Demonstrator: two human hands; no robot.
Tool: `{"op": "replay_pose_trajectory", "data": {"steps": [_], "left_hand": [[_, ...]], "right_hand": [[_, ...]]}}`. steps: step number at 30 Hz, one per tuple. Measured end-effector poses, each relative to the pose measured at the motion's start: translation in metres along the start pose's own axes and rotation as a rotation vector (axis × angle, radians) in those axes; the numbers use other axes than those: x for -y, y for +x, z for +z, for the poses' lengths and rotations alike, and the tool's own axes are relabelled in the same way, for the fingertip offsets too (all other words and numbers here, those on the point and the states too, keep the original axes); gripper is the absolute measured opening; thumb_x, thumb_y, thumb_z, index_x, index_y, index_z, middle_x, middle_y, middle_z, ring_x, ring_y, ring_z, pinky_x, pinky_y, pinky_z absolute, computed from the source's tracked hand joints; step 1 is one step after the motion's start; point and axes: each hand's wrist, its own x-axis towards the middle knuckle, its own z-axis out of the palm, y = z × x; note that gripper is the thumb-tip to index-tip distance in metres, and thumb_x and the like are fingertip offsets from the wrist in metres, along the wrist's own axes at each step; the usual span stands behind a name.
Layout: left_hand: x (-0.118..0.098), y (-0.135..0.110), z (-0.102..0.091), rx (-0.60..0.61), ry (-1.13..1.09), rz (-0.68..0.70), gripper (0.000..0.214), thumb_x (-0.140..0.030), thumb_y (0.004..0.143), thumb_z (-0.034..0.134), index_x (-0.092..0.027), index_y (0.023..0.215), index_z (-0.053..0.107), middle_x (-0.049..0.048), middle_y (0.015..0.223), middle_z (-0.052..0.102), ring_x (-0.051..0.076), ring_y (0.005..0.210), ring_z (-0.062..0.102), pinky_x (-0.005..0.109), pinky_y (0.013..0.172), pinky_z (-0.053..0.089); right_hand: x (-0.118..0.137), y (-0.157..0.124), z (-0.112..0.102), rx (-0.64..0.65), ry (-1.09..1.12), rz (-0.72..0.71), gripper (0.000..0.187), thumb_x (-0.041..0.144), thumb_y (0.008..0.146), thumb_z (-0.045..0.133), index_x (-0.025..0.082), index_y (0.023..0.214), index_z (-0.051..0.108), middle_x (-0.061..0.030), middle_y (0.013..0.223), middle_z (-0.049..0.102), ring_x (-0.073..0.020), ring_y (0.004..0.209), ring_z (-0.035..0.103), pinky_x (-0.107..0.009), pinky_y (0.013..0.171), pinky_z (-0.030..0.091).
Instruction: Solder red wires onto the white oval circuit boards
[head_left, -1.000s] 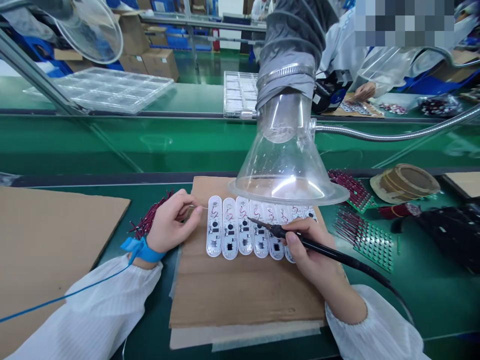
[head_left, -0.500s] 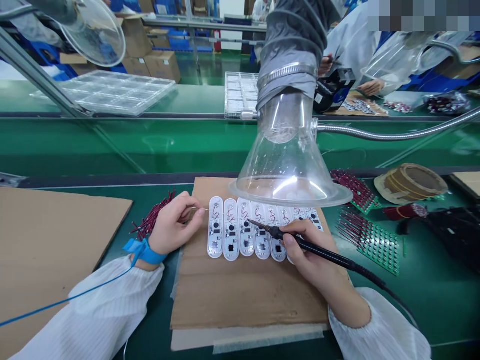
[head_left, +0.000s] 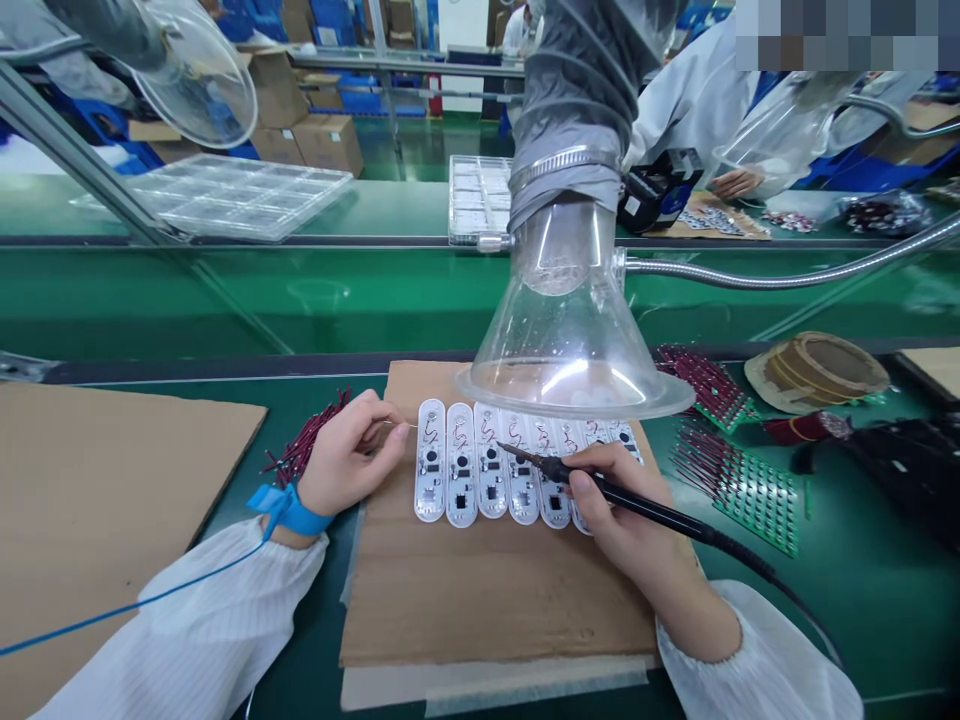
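Note:
My left hand (head_left: 345,455) pinches a thin solder wire (head_left: 397,423), whose tip reaches the edge of the leftmost of several white oblong circuit boards (head_left: 491,470). These lie side by side on a cardboard sheet (head_left: 495,590), and a clear hood hides their upper right part. My right hand (head_left: 619,505) holds a black soldering iron (head_left: 637,497) like a pen, its tip over the red wires of a middle board. A blue wrist strap (head_left: 289,510) circles my left wrist.
A clear funnel fume hood (head_left: 570,340) hangs over the boards. A bundle of red-wired parts (head_left: 304,445) lies left of my left hand, beside a large cardboard sheet (head_left: 112,500). Green pegboards with red pins (head_left: 750,500) lie right. A co-worker's hand (head_left: 735,183) works across the bench.
Both hands have stayed nearly still, with the iron tip over the same boards. The whole view has shifted slightly, and the co-worker across the bench has moved a little.

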Motion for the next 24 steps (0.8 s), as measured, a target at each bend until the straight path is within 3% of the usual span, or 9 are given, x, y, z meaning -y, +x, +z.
{"op": "replay_pose_trajectory", "data": {"steps": [3,11,24], "left_hand": [[0.001,-0.001,-0.001,-0.022,0.002,0.011,0.011,-0.01,0.101,0.062,-0.021,0.098,0.06,-0.0061,0.07,0.038,0.012,0.059,0.04,0.026,0.055,0.034],[0.003,-0.002,0.0,-0.029,0.005,0.019,0.012,-0.009,0.101,0.063,-0.02,0.099,0.06,-0.0071,0.07,0.038,0.012,0.059,0.039,0.026,0.056,0.034],[0.0,-0.003,0.0,0.001,-0.031,0.04,0.016,-0.006,0.1,0.063,-0.021,0.099,0.06,-0.0067,0.074,0.04,0.01,0.058,0.04,0.025,0.054,0.033]], "right_hand": [[-0.001,-0.001,0.001,-0.035,0.024,-0.005,0.024,0.047,0.112,0.063,0.027,0.102,0.071,-0.0009,0.081,0.077,-0.0196,0.069,0.076,-0.03,0.061,0.057],[0.005,0.003,0.003,0.049,-0.012,0.01,0.01,0.035,0.109,0.065,0.027,0.106,0.071,0.0008,0.083,0.078,-0.0179,0.068,0.075,-0.028,0.062,0.057],[0.017,0.007,0.0,0.127,-0.027,0.06,0.015,0.04,0.107,0.068,0.026,0.103,0.073,-0.0026,0.086,0.079,-0.0208,0.074,0.076,-0.031,0.067,0.061]]}}
